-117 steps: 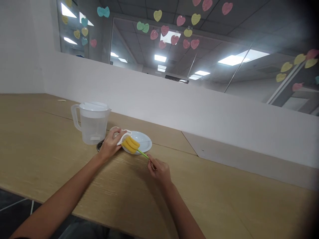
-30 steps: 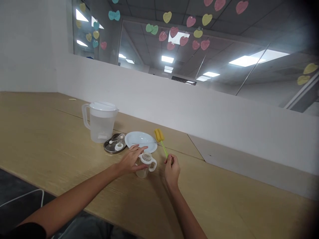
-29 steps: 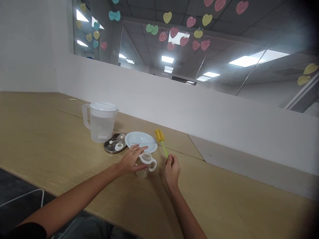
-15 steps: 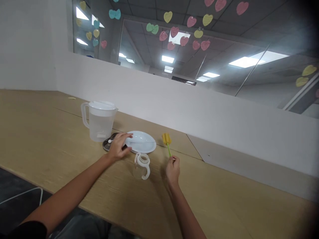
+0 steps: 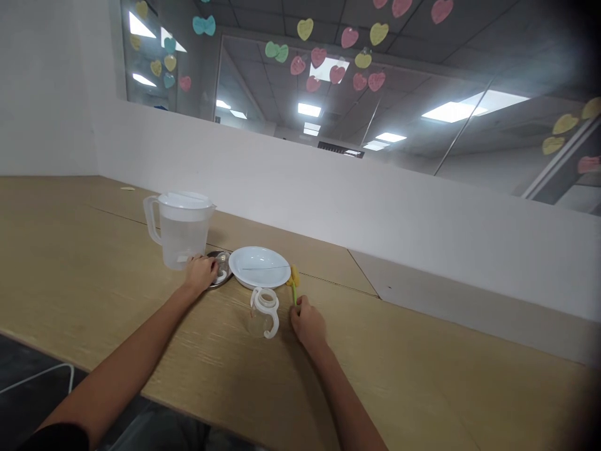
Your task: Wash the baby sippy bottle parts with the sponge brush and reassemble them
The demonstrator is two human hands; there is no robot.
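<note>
My right hand (image 5: pixel 310 322) is closed round the green handle of a yellow sponge brush (image 5: pixel 294 277), its head beside the right rim of the white dish (image 5: pixel 239 274). My left hand (image 5: pixel 201 274) rests low at the left side of a dark round tray (image 5: pixel 220 285), its fingers curled; what they hold, if anything, is hidden. Just right of those fingertips, on the tray, lies a small clear domed piece (image 5: pixel 223 258) with white at its base. Between my hands, a clear baby bottle (image 5: pixel 263 316) with white handles stands uncapped on the table.
A clear pitcher (image 5: pixel 184 232) with a white lid and water inside stands behind my left hand. The wooden table (image 5: pixel 422 363) runs back to a white wall (image 5: pixel 291 188) under a window with heart-shaped notes. A chair frame (image 5: pixel 70 376) shows at lower left.
My left hand has moved left and down to the tray, its fingers closing and uncovering the clear domed piece. My right hand has brought the sponge brush left and lower, against the dish.
</note>
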